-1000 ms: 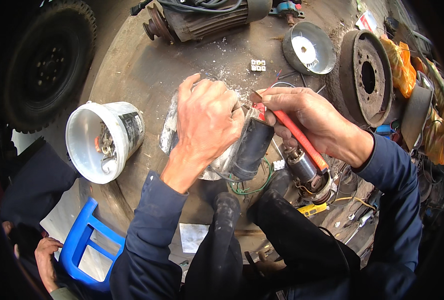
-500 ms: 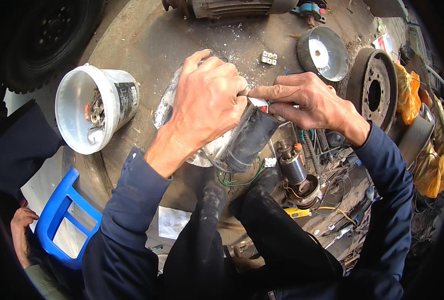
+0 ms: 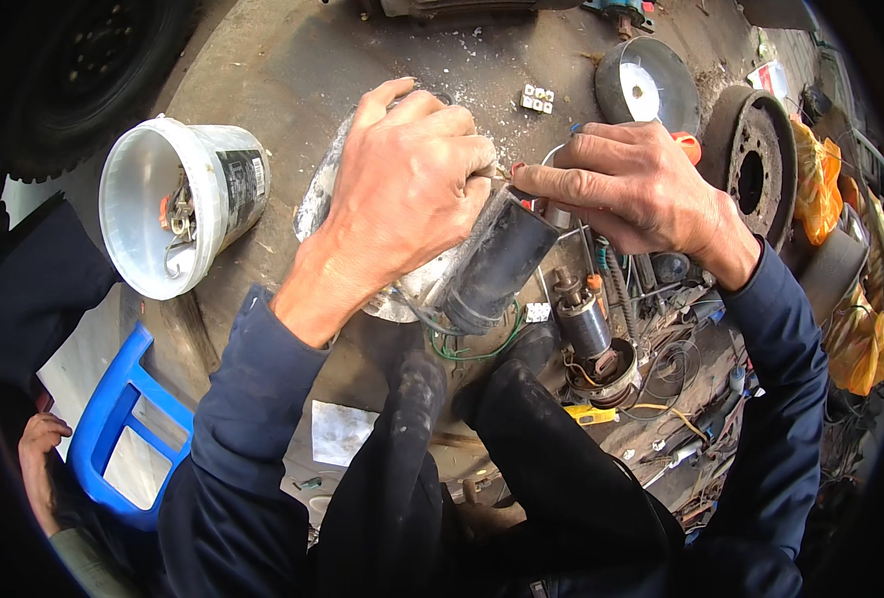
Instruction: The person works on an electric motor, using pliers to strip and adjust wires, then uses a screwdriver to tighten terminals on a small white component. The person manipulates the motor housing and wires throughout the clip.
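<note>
My left hand point(image 3: 402, 184) is closed, its fingertips pinched at the top end of a black cylinder point(image 3: 507, 261); what they grip is hidden. Opposite it, my right hand point(image 3: 641, 186) is closed too, with thumb and index finger at a small red-tipped piece by the left fingertips. A thin pale wire point(image 3: 550, 155) loops above the right fingers, and an orange-red end point(image 3: 688, 148) shows behind that hand; whether the hand holds it I cannot tell. The cylinder lies tilted against a white-dusted metal part, mostly covered by my left hand. Green wire point(image 3: 477, 351) curls below the cylinder.
A clear plastic bucket point(image 3: 178, 274) with metal bits stands left, above a blue plastic stool point(image 3: 103, 419) and another person's hand point(image 3: 43, 434). White terminal block point(image 3: 537, 98), round metal drum point(image 3: 676, 95) and wheel rim point(image 3: 761, 164) lie beyond. A small motor point(image 3: 587, 329) and tools lie right.
Both hands and the cylinder have shifted slightly in the picture. My right fingers have drawn a little away from the left ones, and the wire loop and more of the orange-red end now show.
</note>
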### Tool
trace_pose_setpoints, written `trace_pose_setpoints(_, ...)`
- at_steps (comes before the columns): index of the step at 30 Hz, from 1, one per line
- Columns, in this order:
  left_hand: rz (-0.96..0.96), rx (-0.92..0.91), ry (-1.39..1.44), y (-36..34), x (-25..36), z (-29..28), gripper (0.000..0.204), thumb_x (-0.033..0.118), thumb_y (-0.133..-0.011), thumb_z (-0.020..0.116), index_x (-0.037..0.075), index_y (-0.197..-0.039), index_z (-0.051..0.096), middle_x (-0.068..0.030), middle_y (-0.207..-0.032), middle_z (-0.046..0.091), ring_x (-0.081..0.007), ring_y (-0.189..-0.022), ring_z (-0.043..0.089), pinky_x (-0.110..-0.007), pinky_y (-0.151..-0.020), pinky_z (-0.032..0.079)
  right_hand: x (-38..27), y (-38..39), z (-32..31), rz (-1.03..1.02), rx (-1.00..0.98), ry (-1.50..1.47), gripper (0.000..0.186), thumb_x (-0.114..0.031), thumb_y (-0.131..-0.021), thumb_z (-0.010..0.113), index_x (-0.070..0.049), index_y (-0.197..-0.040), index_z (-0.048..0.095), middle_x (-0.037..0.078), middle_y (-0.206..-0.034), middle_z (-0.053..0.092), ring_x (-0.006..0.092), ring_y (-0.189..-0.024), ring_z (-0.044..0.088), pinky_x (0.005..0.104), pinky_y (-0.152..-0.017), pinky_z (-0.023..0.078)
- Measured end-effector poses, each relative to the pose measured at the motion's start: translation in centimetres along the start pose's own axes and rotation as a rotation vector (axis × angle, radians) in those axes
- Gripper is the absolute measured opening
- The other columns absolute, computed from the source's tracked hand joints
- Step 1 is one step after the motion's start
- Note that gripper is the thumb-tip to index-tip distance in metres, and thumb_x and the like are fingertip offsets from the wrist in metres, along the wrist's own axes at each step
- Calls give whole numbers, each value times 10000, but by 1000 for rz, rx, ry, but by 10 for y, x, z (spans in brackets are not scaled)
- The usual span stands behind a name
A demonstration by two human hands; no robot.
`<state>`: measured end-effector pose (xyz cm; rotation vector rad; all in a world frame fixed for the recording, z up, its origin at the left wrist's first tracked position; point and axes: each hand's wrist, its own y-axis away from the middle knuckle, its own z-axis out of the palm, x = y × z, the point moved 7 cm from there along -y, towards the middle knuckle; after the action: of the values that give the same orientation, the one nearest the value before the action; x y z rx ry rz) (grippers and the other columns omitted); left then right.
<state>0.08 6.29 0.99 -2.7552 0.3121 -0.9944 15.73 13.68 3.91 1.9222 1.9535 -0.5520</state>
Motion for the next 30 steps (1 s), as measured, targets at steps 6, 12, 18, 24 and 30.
trace_pose_setpoints(6,31,-10,9,0,4,2,71,120,-796,757,114,-862,782,-35,-857,713,-275,-955,691,-515,-1116,456,3,98,34,758,201,-416,441,-155,-967,747,-10,-1376,674,188,-1035,745,288,-840,717,375,-785,576)
trace_pose_setpoints(12,54,-77,-7,-6,14,1,72,120,-808,790,129,-878,796,-17,-858,716,-247,-923,687,-511,-1130,446,-38,154,194,1369,423,-701,397,-259,-1066,671,16,-1351,638,133,-937,693,196,-855,664,355,-797,537)
trace_pose_setpoints(18,37,-112,-39,-10,20,3,91,149,-809,820,125,-894,801,-18,-878,710,-247,-924,684,-526,-1147,430,-48,173,196,1206,373,-361,307,-169,-994,678,-1,-1248,638,258,-1080,613,507,-987,654,561,-870,540)
trace_pose_setpoints(24,40,-83,-69,-7,17,4,99,175,-790,839,129,-873,808,-15,-875,724,-243,-939,690,-524,-1140,435,-18,225,148,1156,367,321,616,-153,-816,836,29,-1336,561,227,-1223,571,412,-1116,557,494,-916,474)
trace_pose_setpoints(30,11,-97,-48,-9,18,7,75,174,-816,822,131,-878,820,-10,-822,711,-244,-874,679,-520,-1128,438,3,245,171,1163,247,197,531,-191,-822,793,60,-1235,572,242,-1117,571,425,-1051,569,512,-897,513)
